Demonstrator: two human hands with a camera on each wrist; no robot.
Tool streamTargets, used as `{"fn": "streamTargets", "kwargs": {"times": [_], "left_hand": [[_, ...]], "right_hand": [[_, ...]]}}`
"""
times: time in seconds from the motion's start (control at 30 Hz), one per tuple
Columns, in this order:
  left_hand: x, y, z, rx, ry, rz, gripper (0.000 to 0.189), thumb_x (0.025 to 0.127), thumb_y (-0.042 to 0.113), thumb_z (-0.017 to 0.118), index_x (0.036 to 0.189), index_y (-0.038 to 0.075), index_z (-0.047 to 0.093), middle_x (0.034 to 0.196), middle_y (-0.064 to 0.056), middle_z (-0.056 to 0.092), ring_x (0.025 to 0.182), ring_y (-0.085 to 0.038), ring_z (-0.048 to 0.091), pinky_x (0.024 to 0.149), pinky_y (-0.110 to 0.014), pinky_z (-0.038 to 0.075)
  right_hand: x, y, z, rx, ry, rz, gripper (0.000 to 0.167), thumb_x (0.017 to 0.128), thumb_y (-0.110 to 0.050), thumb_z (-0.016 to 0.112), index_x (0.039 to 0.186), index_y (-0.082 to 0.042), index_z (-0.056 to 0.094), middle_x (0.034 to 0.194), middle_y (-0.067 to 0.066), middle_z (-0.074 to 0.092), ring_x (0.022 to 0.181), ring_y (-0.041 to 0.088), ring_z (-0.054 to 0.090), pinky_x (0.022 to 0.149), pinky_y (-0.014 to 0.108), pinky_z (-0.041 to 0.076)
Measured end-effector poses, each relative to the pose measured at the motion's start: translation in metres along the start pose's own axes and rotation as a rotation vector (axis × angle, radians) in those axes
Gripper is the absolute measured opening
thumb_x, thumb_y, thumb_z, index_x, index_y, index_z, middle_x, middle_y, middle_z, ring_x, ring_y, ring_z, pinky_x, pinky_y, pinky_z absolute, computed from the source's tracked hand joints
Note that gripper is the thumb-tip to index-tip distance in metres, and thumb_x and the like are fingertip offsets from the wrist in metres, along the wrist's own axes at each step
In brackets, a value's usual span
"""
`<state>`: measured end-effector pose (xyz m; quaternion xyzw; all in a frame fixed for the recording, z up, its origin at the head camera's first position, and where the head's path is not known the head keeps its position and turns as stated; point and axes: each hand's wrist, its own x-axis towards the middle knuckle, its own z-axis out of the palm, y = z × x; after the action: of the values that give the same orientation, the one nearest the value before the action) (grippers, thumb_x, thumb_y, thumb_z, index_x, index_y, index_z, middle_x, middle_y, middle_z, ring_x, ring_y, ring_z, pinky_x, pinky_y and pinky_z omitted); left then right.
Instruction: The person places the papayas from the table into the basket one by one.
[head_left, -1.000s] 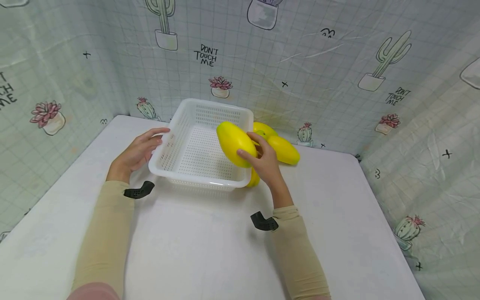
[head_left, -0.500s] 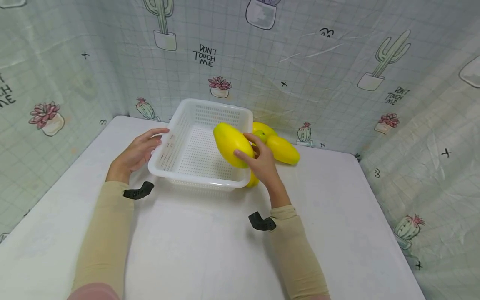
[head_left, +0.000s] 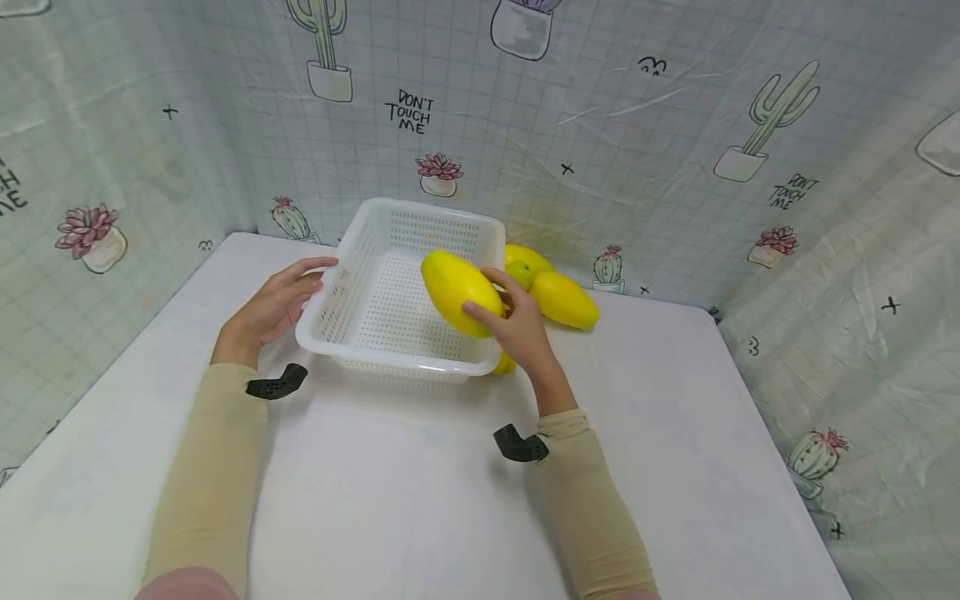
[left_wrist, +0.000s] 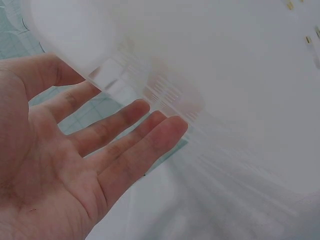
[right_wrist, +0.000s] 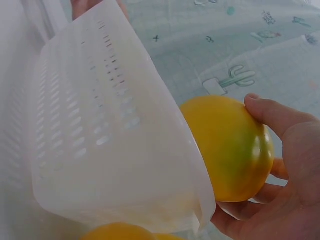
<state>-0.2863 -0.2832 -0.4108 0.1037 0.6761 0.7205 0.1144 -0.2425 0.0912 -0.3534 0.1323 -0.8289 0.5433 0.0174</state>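
My right hand (head_left: pixel 522 327) grips a yellow mango (head_left: pixel 455 292) by its near end, thumb on one side and fingers on the other. The mango is tilted over the right part of a white perforated plastic basket (head_left: pixel 397 362). In the right wrist view, the basket wall (right_wrist: pixel 150 165) hides part of the mango (right_wrist: pixel 225 150), which has a greenish patch. My left hand (head_left: pixel 273 304) touches the basket's left side, its fingers nearly straight. The left wrist view has those fingertips (left_wrist: pixel 172 127) against the slotted wall.
More yellow mangoes (head_left: pixel 564 300) lie to the right of the basket, one with a greenish end (head_left: pixel 519 272). Another mango (head_left: pixel 505 363) peeks out by the basket's front right corner. A cactus-print curtain (head_left: pixel 480 125) stands behind the white table (head_left: pixel 390 500).
My right hand has carried the mango a little to the left, further over the basket, and slightly lower. My left hand and the basket have stayed in place.
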Motion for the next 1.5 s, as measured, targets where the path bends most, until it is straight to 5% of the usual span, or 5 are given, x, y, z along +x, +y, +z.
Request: {"fn": "streamTargets", "kwargs": {"times": [0.63, 1.5], "left_hand": [[0.0008, 0.0006, 0.0003, -0.002, -0.010, 0.011, 0.046, 0.102, 0.015, 0.048, 0.147, 0.016, 0.038, 0.138, -0.002, 0.047, 0.109, -0.013, 0.060, 0.083, -0.026, 0.056], [-0.0002, 0.0015, 0.0011, 0.031, 0.018, -0.028, 0.046, 0.102, 0.020, 0.049, 0.146, 0.019, 0.038, 0.138, 0.001, 0.045, 0.109, -0.012, 0.059, 0.084, -0.024, 0.056]], "right_hand": [[0.0027, 0.0036, 0.0038, -0.042, -0.023, -0.002, 0.056, 0.085, -0.036, 0.073, 0.136, -0.025, 0.053, 0.141, -0.001, 0.053, 0.124, 0.021, 0.055, 0.106, 0.039, 0.046], [-0.0004, 0.0042, -0.0057, 0.029, 0.029, -0.029, 0.045, 0.089, -0.027, 0.070, 0.131, -0.015, 0.058, 0.137, 0.007, 0.056, 0.124, 0.025, 0.057, 0.103, 0.041, 0.049]]}}
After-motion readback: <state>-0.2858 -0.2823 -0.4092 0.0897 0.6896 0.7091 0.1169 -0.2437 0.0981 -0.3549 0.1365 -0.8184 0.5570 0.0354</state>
